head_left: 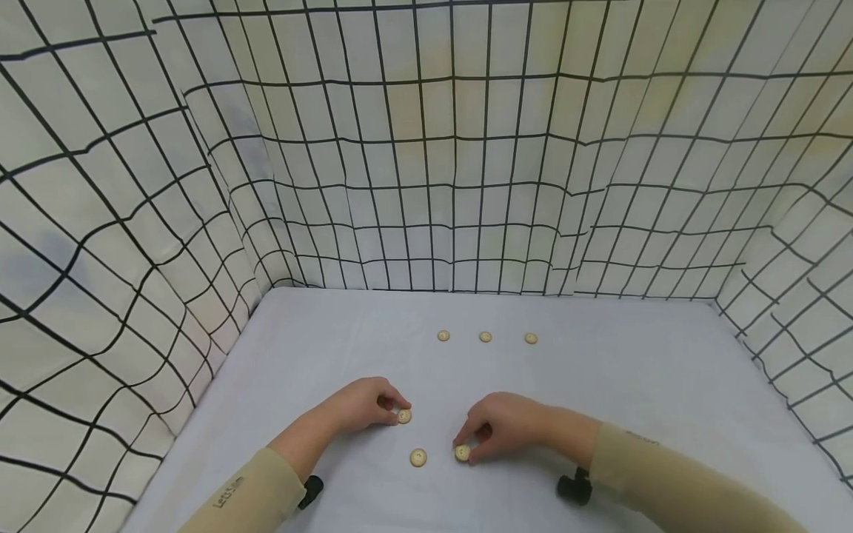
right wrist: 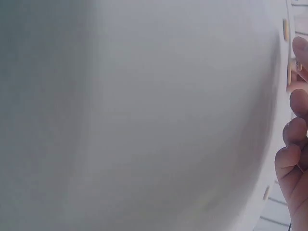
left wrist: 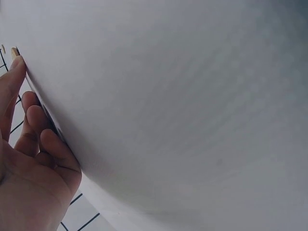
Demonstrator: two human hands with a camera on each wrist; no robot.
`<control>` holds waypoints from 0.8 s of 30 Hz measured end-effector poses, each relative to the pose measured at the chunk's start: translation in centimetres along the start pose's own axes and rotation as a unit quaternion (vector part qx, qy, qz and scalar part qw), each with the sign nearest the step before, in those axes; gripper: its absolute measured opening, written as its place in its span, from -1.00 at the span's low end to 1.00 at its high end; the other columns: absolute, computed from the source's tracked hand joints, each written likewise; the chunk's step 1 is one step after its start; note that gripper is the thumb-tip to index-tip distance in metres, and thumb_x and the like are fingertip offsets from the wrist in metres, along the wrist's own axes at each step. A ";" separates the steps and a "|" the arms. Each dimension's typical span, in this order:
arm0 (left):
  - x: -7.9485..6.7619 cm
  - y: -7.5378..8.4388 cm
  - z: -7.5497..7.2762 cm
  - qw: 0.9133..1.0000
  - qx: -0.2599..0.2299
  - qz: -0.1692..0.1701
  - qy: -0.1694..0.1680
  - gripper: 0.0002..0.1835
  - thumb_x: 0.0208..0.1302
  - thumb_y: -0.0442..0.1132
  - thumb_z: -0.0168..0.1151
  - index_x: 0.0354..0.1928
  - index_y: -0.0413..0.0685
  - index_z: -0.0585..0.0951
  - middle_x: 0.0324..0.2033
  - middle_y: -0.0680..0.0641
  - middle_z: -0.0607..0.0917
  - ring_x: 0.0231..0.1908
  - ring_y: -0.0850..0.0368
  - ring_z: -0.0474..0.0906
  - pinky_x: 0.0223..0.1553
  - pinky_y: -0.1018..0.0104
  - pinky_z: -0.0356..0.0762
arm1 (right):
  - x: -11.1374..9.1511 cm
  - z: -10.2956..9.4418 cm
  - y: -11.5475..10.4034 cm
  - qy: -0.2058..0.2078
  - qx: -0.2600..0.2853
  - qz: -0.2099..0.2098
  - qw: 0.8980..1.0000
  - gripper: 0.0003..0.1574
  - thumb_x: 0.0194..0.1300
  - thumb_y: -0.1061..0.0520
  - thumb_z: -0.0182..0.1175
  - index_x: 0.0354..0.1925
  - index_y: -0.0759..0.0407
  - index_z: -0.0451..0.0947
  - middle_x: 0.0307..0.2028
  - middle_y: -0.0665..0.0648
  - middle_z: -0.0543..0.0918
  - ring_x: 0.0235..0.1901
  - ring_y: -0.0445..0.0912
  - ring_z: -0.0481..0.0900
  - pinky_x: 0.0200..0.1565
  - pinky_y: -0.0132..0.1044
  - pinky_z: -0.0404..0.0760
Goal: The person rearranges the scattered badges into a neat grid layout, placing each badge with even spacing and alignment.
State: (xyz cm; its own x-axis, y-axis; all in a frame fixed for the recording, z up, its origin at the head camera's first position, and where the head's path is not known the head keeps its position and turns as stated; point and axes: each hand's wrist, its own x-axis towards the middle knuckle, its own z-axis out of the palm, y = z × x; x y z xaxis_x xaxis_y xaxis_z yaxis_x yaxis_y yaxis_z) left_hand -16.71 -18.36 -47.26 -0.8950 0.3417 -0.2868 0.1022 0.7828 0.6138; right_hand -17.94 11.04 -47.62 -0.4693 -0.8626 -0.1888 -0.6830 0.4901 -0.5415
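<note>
We have the left hand (head_left: 365,404) pinching one pale button (head_left: 403,416) between thumb and forefinger, and the right hand (head_left: 506,423) with thumb and forefinger closed on another button (head_left: 463,452) at its left. A loose button (head_left: 417,457) lies between the hands, just left of the right one, while three more buttons (head_left: 485,337) sit in a row, well beyond both. We judge each disc very light and stiff, hardly fragile, and perhaps a little slippery on its smooth-looking face. The rim seems the best hold for us, pinched from opposite sides, since such a thin edge gives little to grip when flat. They are round, cream-coloured and wood-like (we cannot tell wood from plastic), with small marks at the centre. Under the hands, the white tabletop (head_left: 600,370) looks smooth and matt; behind the wrists, we see plain tan sleeves (head_left: 666,474) of soft-looking fabric.
</note>
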 end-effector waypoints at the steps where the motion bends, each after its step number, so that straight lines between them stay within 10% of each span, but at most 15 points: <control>1: 0.0 0.0 0.0 1.000 0.000 0.000 0.000 -0.78 0.13 -0.27 0.47 -0.20 0.22 0.77 -0.36 0.09 0.53 -0.28 0.14 0.41 -0.22 0.21 0.43 | -0.1 -0.1 0.2 0.005 0.002 0.003 1.000 -0.68 0.19 -0.12 0.42 -0.05 -0.27 0.74 -0.53 -0.30 0.52 -0.50 -0.38 0.39 -0.42 -0.46 0.40; 24: 0.0 0.4 -0.2 1.000 -0.013 -0.006 -0.006 -0.78 0.13 -0.30 0.46 -0.20 0.20 0.77 -0.37 0.07 0.53 -0.27 0.13 0.41 -0.21 0.20 0.42 | -3.8 -3.1 7.1 0.108 0.045 0.161 0.980 -0.72 0.15 -0.08 0.46 -0.12 -0.35 0.74 -0.44 -0.20 0.59 -0.37 -0.20 0.49 -0.31 -0.28 0.52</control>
State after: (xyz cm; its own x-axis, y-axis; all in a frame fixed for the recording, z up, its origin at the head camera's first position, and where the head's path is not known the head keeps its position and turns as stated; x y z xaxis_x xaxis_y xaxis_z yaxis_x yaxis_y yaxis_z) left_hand -16.73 -18.19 -46.88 -0.8908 0.3381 -0.3035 0.0790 0.7730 0.6294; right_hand -22.74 18.13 -48.20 -0.7670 -0.6130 -0.1898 -0.4319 0.7119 -0.5538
